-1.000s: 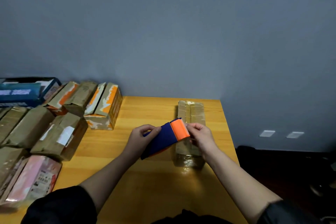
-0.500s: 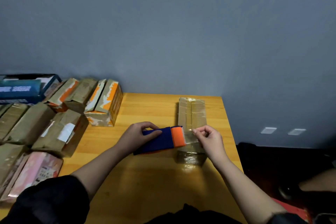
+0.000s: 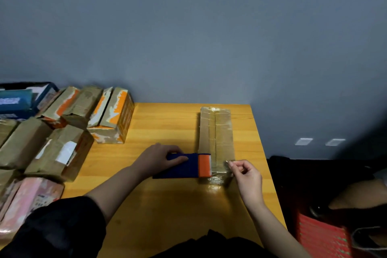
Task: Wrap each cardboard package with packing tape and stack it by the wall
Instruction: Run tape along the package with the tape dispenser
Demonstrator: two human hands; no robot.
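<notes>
My left hand (image 3: 159,158) gripped the blue dispenser (image 3: 181,166), its orange end (image 3: 204,165) against the package (image 3: 215,132); my right hand (image 3: 246,175) pinched the free end of the tape (image 3: 219,164), stretched across the package's near end. The package lay lengthwise on the table (image 3: 163,123), toward its right edge, far end close to the wall (image 3: 188,37). I judged this a wrapping pass just begun (the top already looked glossy). Next: press the end down firmly, then draw the dispenser round without slack. More boxes (image 3: 111,117) sat at the left.
</notes>
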